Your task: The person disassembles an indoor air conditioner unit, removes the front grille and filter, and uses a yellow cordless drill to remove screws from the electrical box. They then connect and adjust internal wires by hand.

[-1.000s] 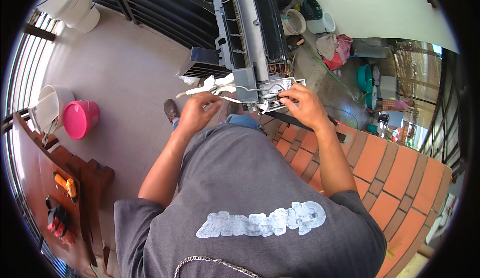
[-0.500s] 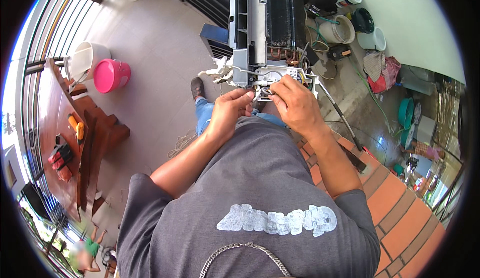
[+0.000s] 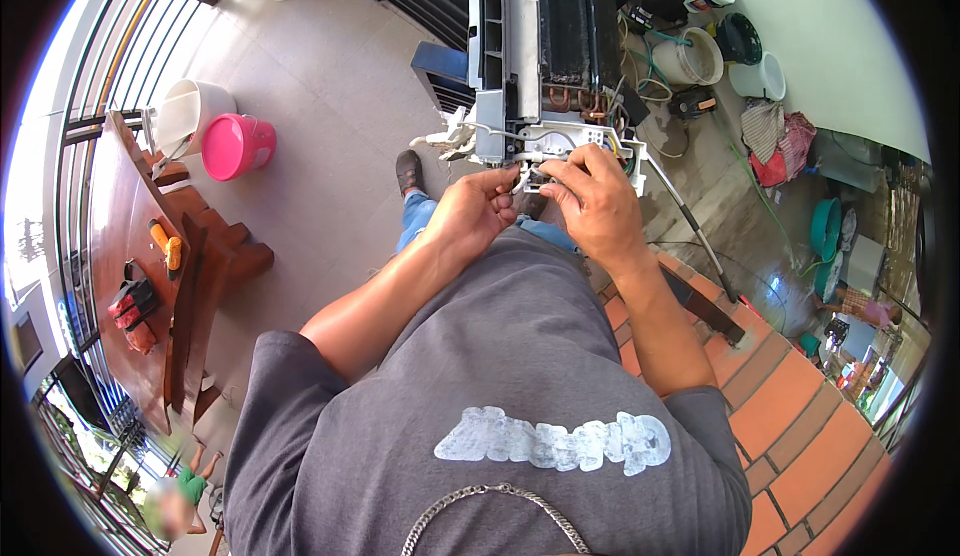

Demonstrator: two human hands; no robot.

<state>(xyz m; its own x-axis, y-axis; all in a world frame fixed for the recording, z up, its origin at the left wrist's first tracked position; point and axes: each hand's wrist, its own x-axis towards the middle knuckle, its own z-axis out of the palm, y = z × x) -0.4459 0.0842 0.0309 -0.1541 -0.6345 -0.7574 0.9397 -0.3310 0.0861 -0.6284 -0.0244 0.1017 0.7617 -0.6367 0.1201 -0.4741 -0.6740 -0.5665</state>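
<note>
The stripped indoor unit of an air conditioner stretches away from me, its dark finned coil and copper pipe bends exposed. At its near end is a white wiring box with loose cables and a terminal block. My left hand is closed at the box's near left corner, thumb and fingertips pinching a whitish cable. My right hand is closed just right of it, fingers bent down into the box's near edge. What its fingertips grip is hidden. A ragged white-wrapped pipe end sticks out left of the unit.
On the left stand a pink bucket, a white bucket and a wooden table bearing an orange-handled tool and a red-black pouch. Several buckets, hoses and cloths lie at right. A brick ledge is near my right side.
The whole view has shifted slightly, with the scene moving right. My left hand has turned, its palm showing more. My right fingers have changed position slightly at the wiring box.
</note>
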